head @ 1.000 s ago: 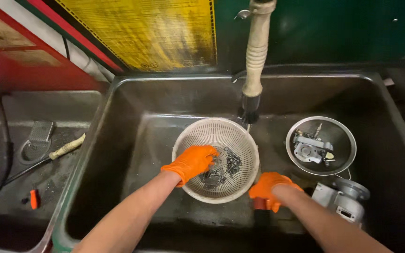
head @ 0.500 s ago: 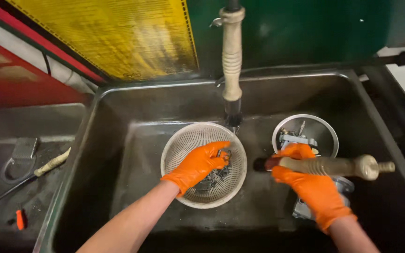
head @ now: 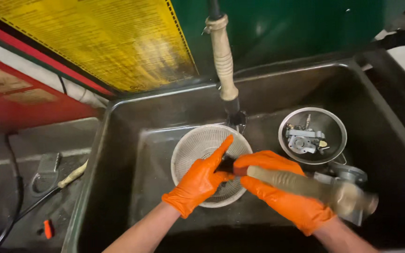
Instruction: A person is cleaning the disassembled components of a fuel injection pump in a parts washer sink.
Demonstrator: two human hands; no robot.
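Observation:
Both my hands wear orange gloves over a dark metal wash sink (head: 132,154). My right hand (head: 282,192) grips a tan brush handle (head: 315,187) that lies across the sink, its dark tip pointing left into a white mesh strainer basket (head: 198,145). My left hand (head: 202,180) rests over the basket's middle, fingers near the brush tip; whether it pinches a small part I cannot tell. The small metal parts in the basket are mostly hidden by my hands.
A flexible tan spout (head: 223,61) hangs above the basket. A round metal bowl (head: 336,136) holds a carburettor body (head: 301,138) at right, with a grey metal part (head: 348,175) below it. On the left ledge lie a brush (head: 73,174), a black cable (head: 10,225) and a small orange piece (head: 48,228).
My right hand picked up the tan-handled brush from the sink's right side and swung its tip left into the basket. My left hand stayed on the basket.

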